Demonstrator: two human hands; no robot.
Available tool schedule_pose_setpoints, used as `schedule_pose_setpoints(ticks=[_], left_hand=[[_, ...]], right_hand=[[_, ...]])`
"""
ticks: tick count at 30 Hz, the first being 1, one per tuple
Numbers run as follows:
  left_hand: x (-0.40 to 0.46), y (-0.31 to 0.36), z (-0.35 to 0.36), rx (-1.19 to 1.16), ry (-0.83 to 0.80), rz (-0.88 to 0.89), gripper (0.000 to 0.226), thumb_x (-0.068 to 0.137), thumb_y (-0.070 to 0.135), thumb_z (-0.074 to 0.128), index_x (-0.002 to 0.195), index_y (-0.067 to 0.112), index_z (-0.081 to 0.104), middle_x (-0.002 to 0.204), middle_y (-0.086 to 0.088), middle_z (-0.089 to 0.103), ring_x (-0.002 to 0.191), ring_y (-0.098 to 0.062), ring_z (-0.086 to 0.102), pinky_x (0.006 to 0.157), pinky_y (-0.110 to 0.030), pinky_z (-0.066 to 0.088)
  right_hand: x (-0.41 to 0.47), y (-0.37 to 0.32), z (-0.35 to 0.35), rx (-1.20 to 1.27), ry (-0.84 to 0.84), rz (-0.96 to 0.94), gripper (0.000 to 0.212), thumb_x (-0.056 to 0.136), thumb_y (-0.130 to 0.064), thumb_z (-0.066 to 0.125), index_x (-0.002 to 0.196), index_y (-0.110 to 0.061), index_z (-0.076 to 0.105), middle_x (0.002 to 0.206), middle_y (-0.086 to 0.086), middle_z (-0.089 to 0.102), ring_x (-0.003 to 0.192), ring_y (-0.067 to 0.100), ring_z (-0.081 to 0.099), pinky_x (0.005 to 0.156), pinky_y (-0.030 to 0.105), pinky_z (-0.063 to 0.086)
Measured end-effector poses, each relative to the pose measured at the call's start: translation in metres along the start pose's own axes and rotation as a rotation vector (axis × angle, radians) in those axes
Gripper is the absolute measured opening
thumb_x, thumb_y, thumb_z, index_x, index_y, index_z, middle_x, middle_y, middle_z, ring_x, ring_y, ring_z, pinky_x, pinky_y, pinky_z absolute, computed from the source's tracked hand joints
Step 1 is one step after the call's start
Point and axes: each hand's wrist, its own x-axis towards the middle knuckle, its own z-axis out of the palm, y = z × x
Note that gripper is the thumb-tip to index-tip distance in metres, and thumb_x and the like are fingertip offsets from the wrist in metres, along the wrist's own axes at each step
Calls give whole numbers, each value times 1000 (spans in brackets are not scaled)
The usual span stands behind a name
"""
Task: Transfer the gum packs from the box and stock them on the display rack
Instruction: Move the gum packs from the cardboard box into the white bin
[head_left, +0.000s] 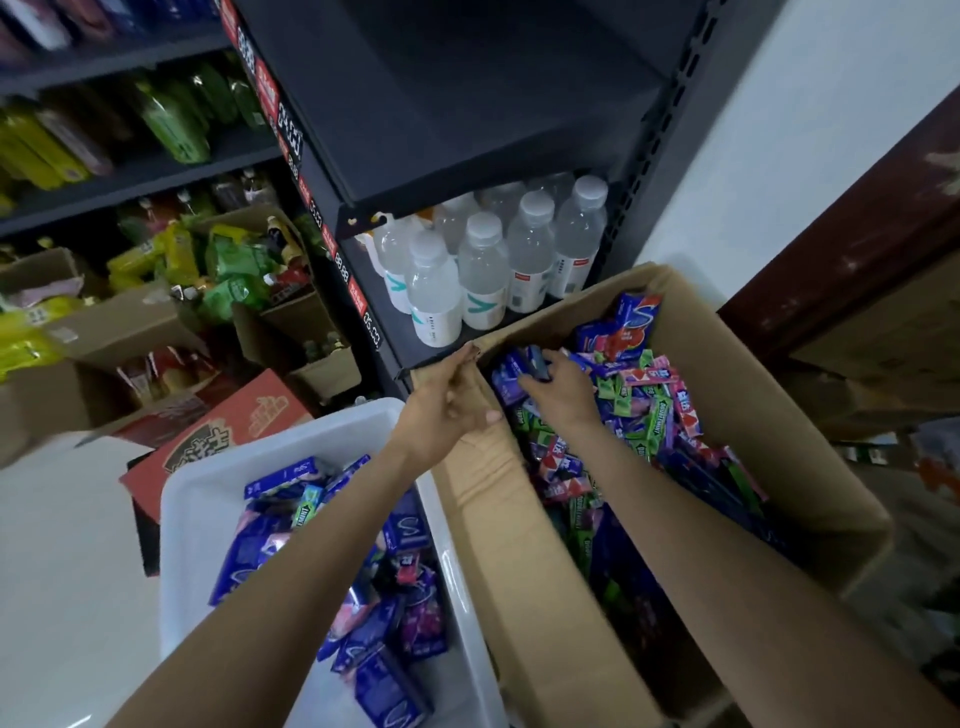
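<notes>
Gum packs: blue, purple, green, pink-red. Box: plain brown cardboard. Tub: white. Rack: black. Bottles: clear, white caps, teal-marked labels.

Cardboard box open, heaped w/ mixed gum packs: purple, green, pink, lying jumbled.

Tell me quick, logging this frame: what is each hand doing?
Left hand: grips the cardboard box flap.
Right hand: in the box, fingers curled on a dark blue gum pack.
</notes>
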Motion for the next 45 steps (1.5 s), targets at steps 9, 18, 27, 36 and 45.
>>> schedule_pose_setpoints(ticks=[9,18,27,36,45], left_hand=[[-3,9,-1,120,78,47,80,77,26,77,144,25,33,136,-1,47,118,-11,43,93,-19,31],[-41,49,-28,-263,-46,166,34,88,20,62,121,23,53,106,8,65,93,2,63,83,-19,49],[-128,-43,-109,-356,-50,-126,16,92,11,57,106,8,50,89,-4,68,68,-5,67,58,-21,54],[-132,-134,-139,303,160,-302,42,89,8,59,127,-1,43,122,-23,56,111,-36,54,90,-38,41],[-136,-106,-118,589,154,42,46,91,19,57,135,14,44,142,-8,37,128,-28,36,102,-40,35]], right_hand=[[-32,-10,-20,274,59,-26,28,82,-4,64,108,-14,61,97,3,66,82,11,63,71,22,50],[-90,-60,-41,483,-41,-204,20,89,-10,60,105,-21,63,100,0,69,90,11,67,75,25,55],[-144,-71,89,484,-218,-102,23,79,-5,71,97,-16,63,94,7,66,87,21,62,82,40,53],[-148,-31,177,-165,77,-48,27,87,1,57,113,-1,63,110,16,65,100,28,59,85,29,44],[-168,-42,133,-249,71,-230,33,87,-8,61,121,-6,59,120,13,57,111,24,54,83,18,34]])
